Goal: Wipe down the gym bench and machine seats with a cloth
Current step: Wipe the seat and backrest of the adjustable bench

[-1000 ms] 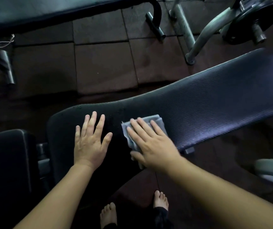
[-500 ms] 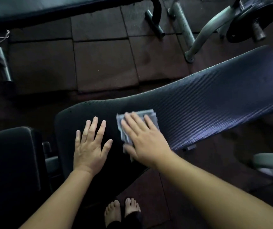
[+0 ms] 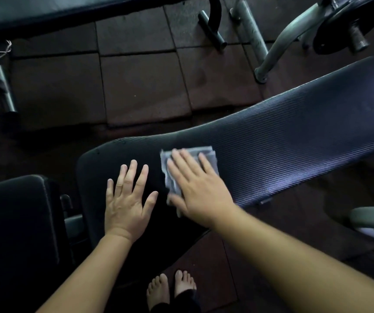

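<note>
Right hand (image 3: 200, 190): flat, palm down, fingers straight and slightly spread, pressing on a folded grey cloth (image 3: 206, 152). Nothing is curled round the cloth; the thumb lies along its left edge.

Cloth: flat on the ribbed dark bench pad (image 3: 294, 141), toward the pad's rounded left end. Most of it is covered by the hand. Folded layers show past the fingertips on the far side, a strip shows left of the index finger, and a small tip shows below the thumb, toward the pad's near edge.

Left hand (image 3: 128, 199): flat, fingers extended and spread, palm resting on the same pad just left of the cloth, holding nothing. It sits apart from the cloth, with a narrow dark gap between them.

Surroundings: a separate black seat pad (image 3: 16, 222) beside the left end of the bench pad; bare feet (image 3: 172, 288) on the dark tiled floor (image 3: 143, 86); a weight plate (image 3: 348, 21) at upper right.
</note>
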